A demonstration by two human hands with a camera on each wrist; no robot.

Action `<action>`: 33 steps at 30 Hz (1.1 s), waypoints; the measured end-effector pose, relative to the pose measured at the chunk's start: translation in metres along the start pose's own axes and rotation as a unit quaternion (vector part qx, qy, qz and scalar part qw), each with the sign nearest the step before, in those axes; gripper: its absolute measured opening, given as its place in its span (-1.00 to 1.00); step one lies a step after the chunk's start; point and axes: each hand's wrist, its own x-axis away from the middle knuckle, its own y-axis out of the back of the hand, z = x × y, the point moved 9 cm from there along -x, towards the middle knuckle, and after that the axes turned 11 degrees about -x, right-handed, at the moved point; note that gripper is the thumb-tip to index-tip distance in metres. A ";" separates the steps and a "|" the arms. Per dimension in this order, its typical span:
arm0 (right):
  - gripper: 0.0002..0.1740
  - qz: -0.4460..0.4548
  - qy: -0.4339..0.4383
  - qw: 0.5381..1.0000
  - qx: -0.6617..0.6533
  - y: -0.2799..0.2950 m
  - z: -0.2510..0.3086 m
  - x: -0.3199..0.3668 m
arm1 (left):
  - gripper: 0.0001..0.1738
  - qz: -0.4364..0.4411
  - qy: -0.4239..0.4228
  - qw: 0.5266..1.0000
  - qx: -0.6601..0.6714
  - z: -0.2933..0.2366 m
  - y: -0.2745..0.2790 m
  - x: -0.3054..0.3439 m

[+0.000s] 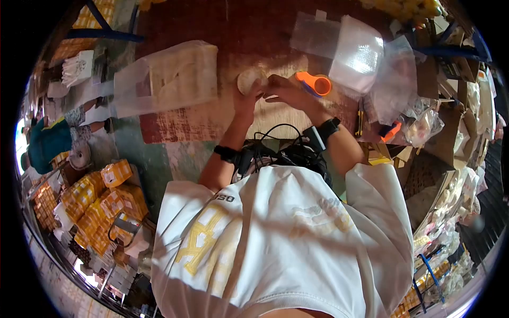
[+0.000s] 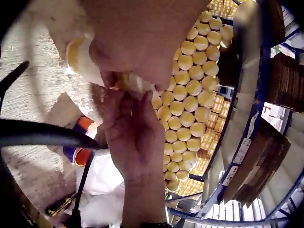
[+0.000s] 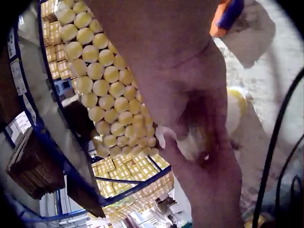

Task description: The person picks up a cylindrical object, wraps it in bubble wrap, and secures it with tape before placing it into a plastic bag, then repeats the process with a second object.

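Observation:
My left hand point(image 1: 248, 99) holds a round, pale roll point(image 1: 247, 80) over the table; in the left wrist view the roll point(image 2: 84, 59) is white with a yellowish end. My right hand point(image 1: 289, 93) meets the left one at the fingertips, its fingers bent. A small piece of shiny clear film point(image 2: 137, 84) shows between the two hands, pinched at the right fingers. In the right wrist view the roll point(image 3: 235, 110) is partly hidden behind the left hand point(image 3: 213, 173). An orange and blue ring-shaped tool point(image 1: 314, 85) lies just right of the right hand.
A clear plastic bag point(image 1: 183, 74) lies on the left of the worn red table point(image 1: 185, 127). More clear bags point(image 1: 358, 55) are stacked at the right, above a yellow-and-black cutter point(image 1: 360, 119). Several yellow rolls point(image 2: 190, 90) are piled beyond. Cables point(image 1: 278, 153) hang at the table's near edge.

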 end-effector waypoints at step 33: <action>-0.30 -0.059 -0.050 0.925 0.371 0.006 0.102 0.050 | -0.29 0.020 -0.041 0.999 0.000 -0.018 -0.001 -0.024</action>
